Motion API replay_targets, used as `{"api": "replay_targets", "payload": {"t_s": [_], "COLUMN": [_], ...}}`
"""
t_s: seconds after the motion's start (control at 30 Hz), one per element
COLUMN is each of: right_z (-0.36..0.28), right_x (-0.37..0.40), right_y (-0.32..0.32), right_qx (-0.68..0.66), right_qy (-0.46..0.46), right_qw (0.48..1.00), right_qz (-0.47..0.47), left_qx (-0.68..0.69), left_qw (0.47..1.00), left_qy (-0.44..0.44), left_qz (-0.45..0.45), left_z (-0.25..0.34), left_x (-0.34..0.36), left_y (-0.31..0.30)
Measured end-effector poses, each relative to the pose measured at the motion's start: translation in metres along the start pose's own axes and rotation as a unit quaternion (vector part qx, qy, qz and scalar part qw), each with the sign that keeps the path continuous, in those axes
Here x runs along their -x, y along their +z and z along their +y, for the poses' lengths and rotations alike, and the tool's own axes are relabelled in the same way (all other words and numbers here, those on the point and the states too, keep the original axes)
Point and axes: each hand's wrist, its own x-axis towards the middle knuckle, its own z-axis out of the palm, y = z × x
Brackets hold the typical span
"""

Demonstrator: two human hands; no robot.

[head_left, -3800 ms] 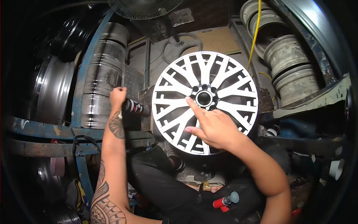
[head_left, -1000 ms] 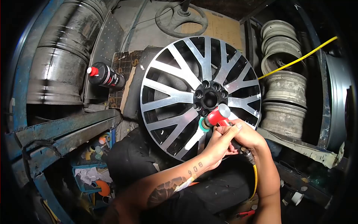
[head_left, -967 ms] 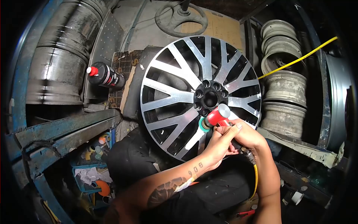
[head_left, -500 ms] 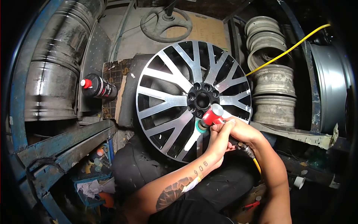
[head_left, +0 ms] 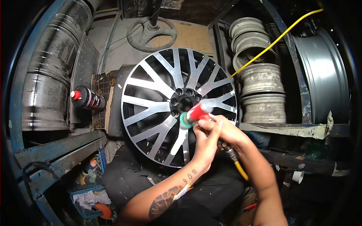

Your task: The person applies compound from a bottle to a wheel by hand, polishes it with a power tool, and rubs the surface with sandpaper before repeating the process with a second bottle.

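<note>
A black and silver alloy wheel (head_left: 146, 108) lies face up in front of me. Over its lower spokes, close to the hub, I hold a red air sander (head_left: 196, 112) with a small green pad (head_left: 183, 120) at its head. The pad is on or just above the inner end of a spoke that carries white smears. My right hand (head_left: 225, 130) is wrapped round the sander's body and handle. From the near side, my left hand (head_left: 206, 145) grips the sander too, its fingers partly hidden. The sander's head is blurred.
A yellow air hose (head_left: 277, 38) runs at the upper right. Stacked bare rims (head_left: 263, 78) stand right, dark barrel-like rims (head_left: 49, 98) left. A black bottle with red cap (head_left: 89, 98) lies left of the wheel. A steering wheel (head_left: 145, 33) sits behind; a blue basket (head_left: 81, 211) is lower left.
The pad has slid up the spoke towards the hub, both hands moving with the sander. My view has shifted, so the wheel and surroundings appear further left.
</note>
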Motion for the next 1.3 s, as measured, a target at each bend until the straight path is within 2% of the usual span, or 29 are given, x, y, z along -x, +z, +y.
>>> {"api": "replay_targets", "payload": {"t_s": [0.03,0.1,0.13,0.17,0.23,0.3,0.37,0.43,0.5,0.57,0.77,1.3], "right_z": [0.001,-0.006,-0.01,-0.015,-0.019,-0.008,-0.003,0.0,0.007,0.003,0.007,-0.005], "right_x": [0.003,0.023,0.027,0.031,0.039,0.028,0.021,0.02,0.023,0.028,0.025,0.005], "right_y": [-0.011,-0.021,-0.02,-0.02,-0.022,-0.019,-0.018,-0.018,-0.024,-0.023,-0.027,-0.008], "right_qx": [-0.022,-0.199,-0.223,-0.243,-0.25,-0.275,-0.341,-0.363,-0.357,-0.342,-0.37,-0.28], "right_qy": [-0.03,-0.079,-0.125,-0.17,-0.233,-0.286,-0.279,-0.271,-0.262,-0.269,-0.288,-0.281], "right_qw": [0.999,0.977,0.964,0.947,0.928,0.894,0.859,0.845,0.859,0.857,0.846,0.875], "right_qz": [0.003,0.02,0.068,0.122,0.146,0.207,0.262,0.282,0.258,0.276,0.253,0.277], "left_qx": [-0.104,0.006,-0.032,-0.092,-0.188,-0.277,-0.33,-0.359,-0.412,-0.42,-0.45,-0.455], "left_qw": [0.994,0.987,0.99,0.981,0.962,0.915,0.89,0.874,0.849,0.831,0.765,0.757], "left_qy": [0.024,0.151,0.118,0.158,0.165,0.281,0.31,0.324,0.327,0.361,0.456,0.466], "left_qz": [-0.021,-0.045,-0.067,-0.062,-0.107,-0.081,-0.057,-0.051,-0.05,-0.049,-0.061,-0.045], "left_z": [-0.007,-0.021,-0.007,-0.002,0.0,0.004,0.009,0.014,0.009,0.008,0.009,0.022], "left_x": [-0.001,0.006,0.017,0.023,0.022,0.019,0.019,0.012,0.002,0.001,-0.003,-0.008], "left_y": [-0.007,0.004,0.005,0.011,0.008,0.012,0.015,0.018,0.016,0.018,0.013,0.001]}}
